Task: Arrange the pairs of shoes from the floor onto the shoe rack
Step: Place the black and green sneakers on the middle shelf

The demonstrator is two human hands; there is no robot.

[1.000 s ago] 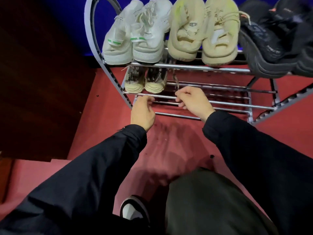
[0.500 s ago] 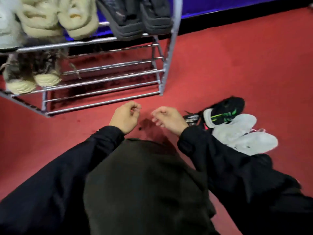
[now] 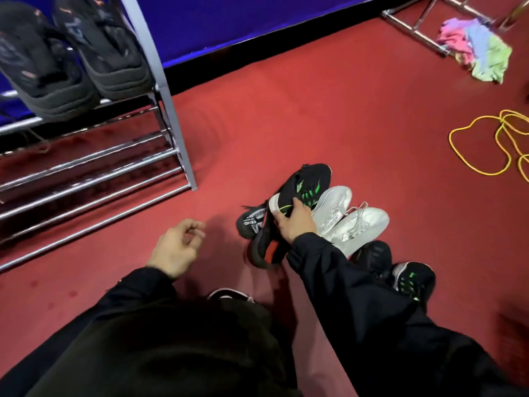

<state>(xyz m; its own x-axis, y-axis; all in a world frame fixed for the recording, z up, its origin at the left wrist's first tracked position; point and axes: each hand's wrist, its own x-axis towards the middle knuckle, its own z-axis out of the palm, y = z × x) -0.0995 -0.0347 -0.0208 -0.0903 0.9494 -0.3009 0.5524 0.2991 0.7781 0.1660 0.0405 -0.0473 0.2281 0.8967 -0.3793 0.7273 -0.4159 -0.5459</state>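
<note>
A pile of shoes lies on the red floor right of the metal shoe rack [image 3: 171,110]. My right hand [image 3: 294,224] is closed on the heel of a black shoe with green marks [image 3: 306,184]. Under it lies a black shoe with a red patch [image 3: 266,247]. A pair of white sneakers [image 3: 349,222] sits just to the right, touching my sleeve. Another black and green shoe [image 3: 412,279] lies behind my right arm. My left hand [image 3: 179,247] hovers over bare floor, fingers loosely curled, holding nothing. Black shoes [image 3: 71,53] stand on the rack's upper shelf.
The rack's lower bars [image 3: 86,179] show at left. A blue wall [image 3: 257,21] runs behind. A yellow cord [image 3: 495,144] coils on the floor at right. A bundle of coloured cloths [image 3: 478,47] lies by a metal frame at top right.
My view swung right, away from the rack. My right hand went from empty and curled to the shoe pile and closed on the black and green shoe. My left hand stayed empty.
</note>
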